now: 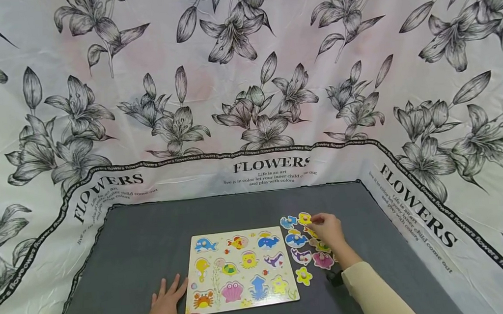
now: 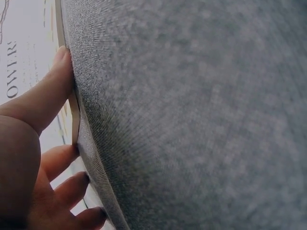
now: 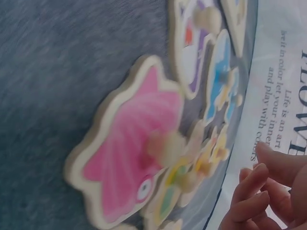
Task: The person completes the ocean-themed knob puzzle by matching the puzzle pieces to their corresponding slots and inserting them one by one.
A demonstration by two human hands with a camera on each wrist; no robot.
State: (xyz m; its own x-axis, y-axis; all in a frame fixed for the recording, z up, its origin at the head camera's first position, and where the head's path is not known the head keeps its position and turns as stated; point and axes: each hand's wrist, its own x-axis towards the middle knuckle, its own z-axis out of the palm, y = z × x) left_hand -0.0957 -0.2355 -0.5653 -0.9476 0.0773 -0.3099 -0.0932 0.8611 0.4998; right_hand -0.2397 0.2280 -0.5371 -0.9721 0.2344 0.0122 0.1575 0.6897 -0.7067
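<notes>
My left hand (image 1: 167, 306) rests at the lower left corner of a wooden sea-animal puzzle board (image 1: 228, 306), its fingers spread. In the left wrist view the thumb (image 2: 60, 72) touches the board's edge. Over the loose knobbed pieces to the right of the board reaches my right hand (image 1: 332, 232), fingertips close beside a yellow piece (image 1: 304, 218). Its fingers are loosely bent, and nothing shows between them in the right wrist view. Below that hand lie a turtle piece (image 1: 319, 245) and a pink shell piece (image 1: 323, 260).
Nearer the board are a blue whale piece (image 1: 296, 238), a purple whale piece (image 1: 301, 256), a blue piece (image 1: 289, 222) and a yellow star piece (image 1: 304, 276). A dark grey cloth (image 1: 148, 249) covers the table. Behind it hangs a flower-printed white curtain (image 1: 182, 177).
</notes>
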